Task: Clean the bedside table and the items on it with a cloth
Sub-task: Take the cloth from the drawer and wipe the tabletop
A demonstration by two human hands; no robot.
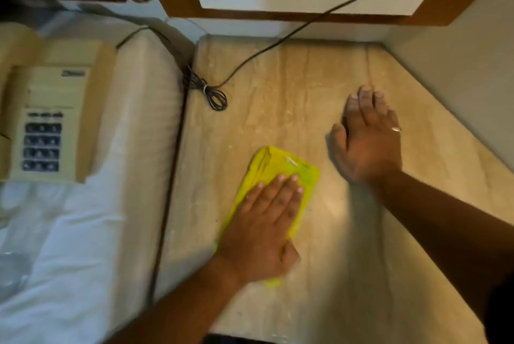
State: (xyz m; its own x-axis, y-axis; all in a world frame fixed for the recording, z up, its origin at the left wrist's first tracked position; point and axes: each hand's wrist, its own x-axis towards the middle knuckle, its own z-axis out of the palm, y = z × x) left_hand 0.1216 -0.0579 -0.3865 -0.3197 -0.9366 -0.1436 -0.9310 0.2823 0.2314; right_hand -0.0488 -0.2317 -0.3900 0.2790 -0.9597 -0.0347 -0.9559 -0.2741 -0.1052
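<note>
Head view: cord (pixel 250 58) apparently crosses table (pixel 306 71).

Left hand (pixel 264 225) palm down, fingers straight and close together, thumb tucked at its right side; forearm runs back to lower left. Right hand (pixel 367 139) ahead and to the right of it, flat, fingers extended forward, thumb splayed left, forearm bare.

- Bedside table (pixel 319 71) lies bare toward the back and right
- Coiled black cord (pixel 214 95) crosses its back-left corner
- Walls close off the back and right
</note>
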